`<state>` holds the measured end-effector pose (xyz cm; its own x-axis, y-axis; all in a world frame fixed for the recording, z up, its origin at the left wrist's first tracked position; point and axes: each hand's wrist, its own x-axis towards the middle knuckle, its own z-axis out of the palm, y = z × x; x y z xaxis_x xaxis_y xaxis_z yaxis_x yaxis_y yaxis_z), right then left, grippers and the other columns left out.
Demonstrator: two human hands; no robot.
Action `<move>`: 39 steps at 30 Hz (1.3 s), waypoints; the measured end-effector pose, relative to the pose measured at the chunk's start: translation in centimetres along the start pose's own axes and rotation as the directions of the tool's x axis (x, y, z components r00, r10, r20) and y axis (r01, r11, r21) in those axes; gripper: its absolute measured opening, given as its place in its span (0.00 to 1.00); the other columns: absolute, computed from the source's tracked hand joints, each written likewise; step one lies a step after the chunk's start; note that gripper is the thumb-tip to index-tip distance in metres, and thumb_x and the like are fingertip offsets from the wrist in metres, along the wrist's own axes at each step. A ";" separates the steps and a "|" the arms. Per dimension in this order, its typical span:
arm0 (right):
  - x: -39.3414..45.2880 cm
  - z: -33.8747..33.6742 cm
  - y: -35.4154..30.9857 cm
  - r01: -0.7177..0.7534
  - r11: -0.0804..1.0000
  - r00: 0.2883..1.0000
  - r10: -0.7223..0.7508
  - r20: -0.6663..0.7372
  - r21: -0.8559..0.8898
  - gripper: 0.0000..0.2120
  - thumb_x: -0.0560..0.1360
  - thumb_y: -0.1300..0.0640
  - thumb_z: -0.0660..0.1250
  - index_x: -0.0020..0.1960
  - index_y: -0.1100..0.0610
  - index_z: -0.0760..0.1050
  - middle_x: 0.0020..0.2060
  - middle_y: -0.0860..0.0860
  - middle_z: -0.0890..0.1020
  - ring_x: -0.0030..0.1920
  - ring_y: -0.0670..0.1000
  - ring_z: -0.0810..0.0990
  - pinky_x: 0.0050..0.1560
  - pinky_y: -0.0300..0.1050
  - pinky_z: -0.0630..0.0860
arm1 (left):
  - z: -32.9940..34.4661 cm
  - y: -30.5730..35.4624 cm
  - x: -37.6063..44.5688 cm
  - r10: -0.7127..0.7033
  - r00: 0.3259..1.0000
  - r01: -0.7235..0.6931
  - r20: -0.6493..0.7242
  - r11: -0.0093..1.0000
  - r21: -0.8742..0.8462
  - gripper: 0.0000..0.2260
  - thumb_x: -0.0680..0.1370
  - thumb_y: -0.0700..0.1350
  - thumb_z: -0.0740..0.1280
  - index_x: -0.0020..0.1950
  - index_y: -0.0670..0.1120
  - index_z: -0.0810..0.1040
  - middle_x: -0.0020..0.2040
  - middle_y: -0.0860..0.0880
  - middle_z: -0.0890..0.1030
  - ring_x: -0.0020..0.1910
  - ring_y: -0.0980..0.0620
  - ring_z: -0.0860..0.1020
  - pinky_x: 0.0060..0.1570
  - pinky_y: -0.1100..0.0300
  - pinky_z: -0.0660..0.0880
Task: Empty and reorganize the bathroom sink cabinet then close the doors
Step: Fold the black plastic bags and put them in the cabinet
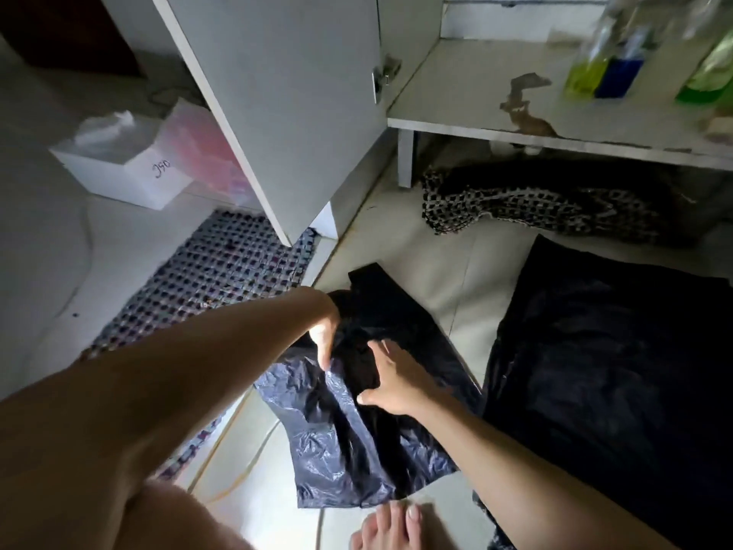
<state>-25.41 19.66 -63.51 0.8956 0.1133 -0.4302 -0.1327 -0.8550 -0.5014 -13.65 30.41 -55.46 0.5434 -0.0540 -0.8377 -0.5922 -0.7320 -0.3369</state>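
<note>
A person's left hand pinches a gathered fold of a dark plastic bag between thumb and curled fingers, lifting that edge off the floor tiles, apparently so the sheet can be folded over. The right hand lies on the same bag just beside it, fingers spread wide and flat and thumb stretched out, pressing the plastic down, seemingly to pin the crease while the other hand pulls. The bag lies crumpled on the floor in front of the cabinet, its lower edge close to the person's bare foot at the bottom edge of the view. To its right, apart from it, a larger black sheet is already spread flat on the tiles, probably laid out for folding or stacking.

The cabinet door stands open, leaving access to the cabinet shelf, whose surface is stained and peeling near the front edge. Blurred bottles of green and blue liquid stand towards the shelf's right end. A patterned cloth lies bunched beneath the shelf's front edge. A checked mat and a white tissue box sit left of the door.
</note>
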 end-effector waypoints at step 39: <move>1.4 -4.9 2.8 -0.166 0.986 0.983 0.168 0.070 -0.025 0.12 0.75 0.55 0.62 0.34 0.56 0.64 0.38 0.54 0.72 0.40 0.54 0.73 0.36 0.42 0.67 | -5.1 -1.9 -4.1 -0.086 0.858 -0.060 -0.507 0.962 -0.266 0.13 0.77 0.34 0.61 0.61 0.37 0.74 0.59 0.41 0.78 0.56 0.43 0.79 0.51 0.56 0.76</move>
<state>-22.44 14.98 -61.85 0.8286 0.0034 -0.5598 -0.2690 -0.8745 -0.4035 -11.73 28.61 -49.19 0.8187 -0.3273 -0.4718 -0.4444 -0.8815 -0.1596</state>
